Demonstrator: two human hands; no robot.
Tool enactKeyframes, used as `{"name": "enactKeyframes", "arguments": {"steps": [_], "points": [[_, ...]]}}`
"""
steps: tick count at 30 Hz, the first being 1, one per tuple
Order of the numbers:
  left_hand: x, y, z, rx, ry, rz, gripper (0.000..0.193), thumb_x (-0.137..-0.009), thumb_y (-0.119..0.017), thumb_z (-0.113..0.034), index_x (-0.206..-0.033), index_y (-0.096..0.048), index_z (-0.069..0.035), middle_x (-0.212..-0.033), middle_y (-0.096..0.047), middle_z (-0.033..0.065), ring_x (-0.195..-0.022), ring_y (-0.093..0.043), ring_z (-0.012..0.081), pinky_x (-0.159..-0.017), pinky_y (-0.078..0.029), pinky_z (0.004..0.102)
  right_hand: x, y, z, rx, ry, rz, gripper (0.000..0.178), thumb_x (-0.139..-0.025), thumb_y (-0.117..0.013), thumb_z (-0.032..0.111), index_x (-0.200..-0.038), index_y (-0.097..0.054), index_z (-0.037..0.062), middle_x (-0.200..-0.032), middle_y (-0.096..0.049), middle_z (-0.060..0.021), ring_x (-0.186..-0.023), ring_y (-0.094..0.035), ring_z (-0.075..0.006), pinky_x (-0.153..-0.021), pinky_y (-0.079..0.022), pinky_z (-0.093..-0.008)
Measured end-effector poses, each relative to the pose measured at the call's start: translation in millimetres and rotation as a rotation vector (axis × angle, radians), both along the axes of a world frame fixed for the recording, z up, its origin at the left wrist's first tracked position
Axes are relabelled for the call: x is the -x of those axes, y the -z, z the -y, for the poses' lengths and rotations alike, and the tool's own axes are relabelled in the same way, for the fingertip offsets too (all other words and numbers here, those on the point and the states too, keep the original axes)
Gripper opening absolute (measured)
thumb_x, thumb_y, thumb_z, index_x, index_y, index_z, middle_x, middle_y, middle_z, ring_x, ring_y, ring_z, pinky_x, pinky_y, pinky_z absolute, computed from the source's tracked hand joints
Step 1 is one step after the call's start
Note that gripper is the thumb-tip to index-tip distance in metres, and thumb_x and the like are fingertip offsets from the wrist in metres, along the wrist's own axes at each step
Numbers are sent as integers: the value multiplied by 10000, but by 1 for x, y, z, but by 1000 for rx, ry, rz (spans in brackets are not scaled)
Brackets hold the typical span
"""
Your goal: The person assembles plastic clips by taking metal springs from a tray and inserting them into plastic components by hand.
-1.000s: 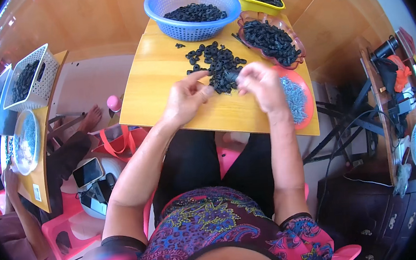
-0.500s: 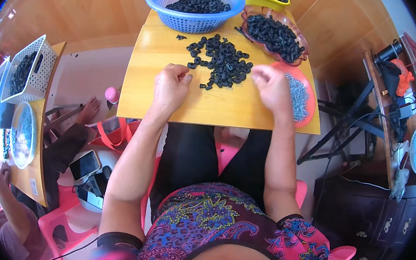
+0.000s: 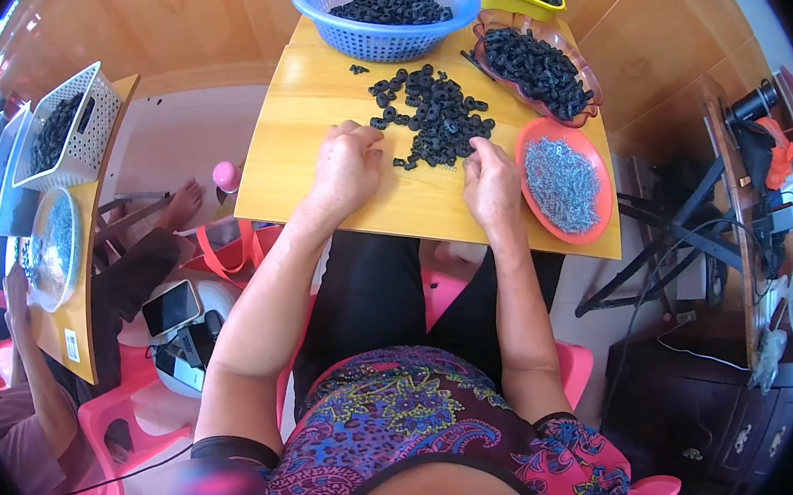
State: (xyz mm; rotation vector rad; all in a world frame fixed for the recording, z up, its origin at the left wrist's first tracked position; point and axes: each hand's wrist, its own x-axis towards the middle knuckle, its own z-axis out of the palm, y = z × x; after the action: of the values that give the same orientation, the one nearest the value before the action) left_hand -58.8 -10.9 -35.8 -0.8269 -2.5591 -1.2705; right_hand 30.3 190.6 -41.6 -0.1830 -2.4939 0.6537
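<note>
A loose heap of small black ring-like parts [image 3: 442, 116] lies on the yellow wooden table [image 3: 287, 130] before me. My left hand [image 3: 349, 167] is closed at the left side of the heap, its fingers bent inward; whatever they hold is hidden. At the heap's lower right edge, my right hand [image 3: 492, 183] has thumb and fingers drawn together, with the fingertips by the black parts. I cannot make out what is in that pinch. Just right of this hand sits an orange-red oval plate [image 3: 532, 200] full of small silvery screw-like pieces [image 3: 563, 186].
Behind the heap stand a blue colander [image 3: 388, 45], a yellow basin [image 3: 512, 0] and a reddish scalloped dish [image 3: 587, 104], each holding black parts. At the left, a co-worker's arm [image 3: 46, 391] reaches another table with a white basket [image 3: 89, 133]. A phone [image 3: 172, 308] lies on a stool beside me.
My right hand has come away from the plate, leftward to the heap's edge, uncovering the plate. My left hand stays near the heap's left side. The co-worker's arm has shifted.
</note>
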Motion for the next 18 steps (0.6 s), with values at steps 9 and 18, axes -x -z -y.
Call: {"name": "enactKeyframes", "arguments": {"steps": [9, 18], "points": [[12, 6, -13, 143, -144, -264, 186, -723, -638, -115, -896, -700, -85, -920, -585, 72, -900, -519, 288, -792, -394, 421, -12, 3, 6, 70, 51, -217, 208, -746, -596, -74, -949, -593, -26, -848, -589, -169, -797, -574, -337, -710, -463, -397], [15, 3, -10, -317, 39, 285, 96, -791, -624, -39, -870, -679, -35, -779, -652, 92, -677, -591, 186, -638, -476, 298, -14, 11, -1, 399, -43, -222, 103, -843, -617, 30, -929, -630, -25, -775, -625, -78, -673, -581, -169, -627, -474, -287]]}}
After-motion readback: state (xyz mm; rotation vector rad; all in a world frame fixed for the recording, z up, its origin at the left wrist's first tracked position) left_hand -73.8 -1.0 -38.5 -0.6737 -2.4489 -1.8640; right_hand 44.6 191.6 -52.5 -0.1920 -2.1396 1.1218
